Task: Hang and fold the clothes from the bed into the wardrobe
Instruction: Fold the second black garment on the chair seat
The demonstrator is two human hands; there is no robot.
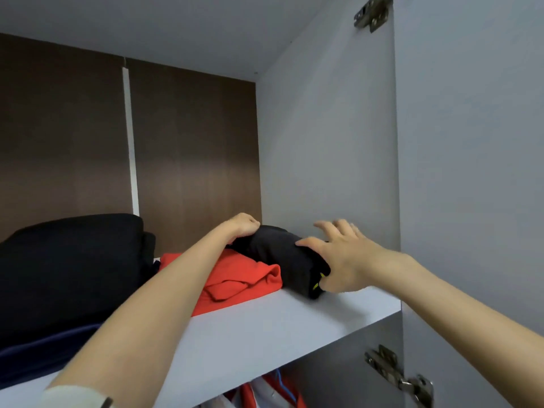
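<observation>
A folded dark grey garment (pixel 282 254) with a yellow-green mark lies on the wardrobe's white upper shelf (pixel 265 325), partly on top of a folded red garment (pixel 241 278). My left hand (pixel 243 226) reaches over the far end of the dark garment, its fingers curled onto the fabric. At the garment's near right end, my right hand (pixel 338 254) presses against it, the thumb on top and the fingers spread and straight.
A black folded pile (pixel 73 260) and a navy garment (pixel 44 354) fill the shelf's left side. The white side wall (pixel 323 142) stands close on the right, with the open door (pixel 471 172) and its hinges. Hung clothes (pixel 265 393) show below the shelf.
</observation>
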